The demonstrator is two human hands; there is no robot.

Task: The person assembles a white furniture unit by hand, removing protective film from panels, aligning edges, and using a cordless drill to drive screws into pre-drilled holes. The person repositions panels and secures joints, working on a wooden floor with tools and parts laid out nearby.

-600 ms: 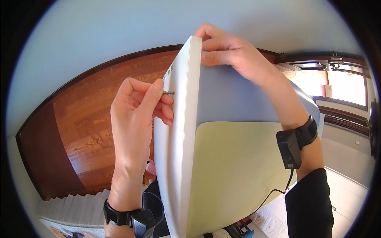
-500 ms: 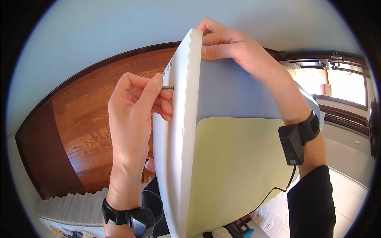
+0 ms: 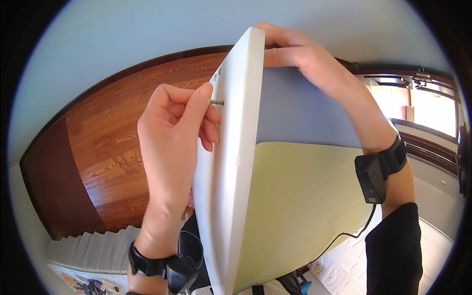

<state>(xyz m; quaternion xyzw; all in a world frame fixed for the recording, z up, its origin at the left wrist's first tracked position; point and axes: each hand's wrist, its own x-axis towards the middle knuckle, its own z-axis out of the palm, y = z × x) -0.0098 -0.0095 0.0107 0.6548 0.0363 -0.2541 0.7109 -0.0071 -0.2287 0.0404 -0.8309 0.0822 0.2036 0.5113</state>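
Note:
A white-edged board stands on its side between my hands. My left hand is closed in a pinch on a metal screw, whose threaded end points at the board's left face and seems to meet it. A little above, several small holes or metal fittings show in that face. My right hand is closed round the board's upper edge; some of its fingertips are hidden behind it. The board's right face is blue-grey, with a yellow-green panel lower down.
Brown wooden flooring lies to the left, with white ruffled fabric below it. Black devices are strapped to both wrists, and a black cable runs from the right one past the board. A bright window is at far right.
The board and both hands appear a little farther right in view. My left hand still pinches the screw at the board's face, and the right hand keeps its hold on the edge.

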